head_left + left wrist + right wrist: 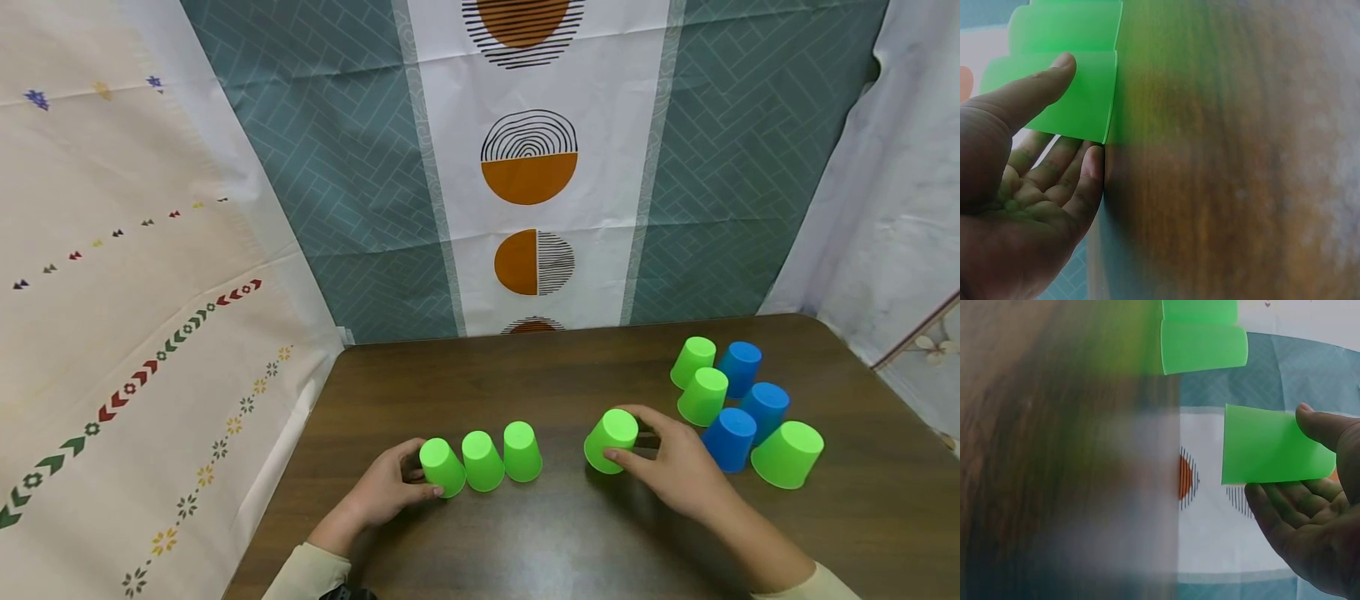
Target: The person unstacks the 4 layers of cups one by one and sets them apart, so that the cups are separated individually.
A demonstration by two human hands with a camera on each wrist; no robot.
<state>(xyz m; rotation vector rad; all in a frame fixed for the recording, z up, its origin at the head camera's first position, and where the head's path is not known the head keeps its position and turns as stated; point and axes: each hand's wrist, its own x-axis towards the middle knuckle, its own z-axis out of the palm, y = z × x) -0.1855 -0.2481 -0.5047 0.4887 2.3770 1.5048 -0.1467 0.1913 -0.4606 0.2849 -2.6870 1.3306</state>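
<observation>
Three upside-down green cups stand in a row on the table: a left one (pixel 442 468), a middle one (pixel 482 461) and a right one (pixel 522 452). My left hand (pixel 390 487) holds the left cup at its side; in the left wrist view the thumb (pixel 1054 78) lies across its wall and the other fingers curl behind it. To the right of the row, my right hand (pixel 675 462) grips another upside-down green cup (pixel 611 442) between thumb and fingers. In the right wrist view this cup (pixel 1272 447) is raised off the tabletop, its rim apart from the wood.
At the right stands a cluster of upside-down cups: several green, such as the near one (pixel 787 455), and blue ones, such as the front one (pixel 729 439). The brown wooden table (pixel 480 550) meets a patterned cloth (pixel 352 167) at the back. Pale cloths hang on both sides.
</observation>
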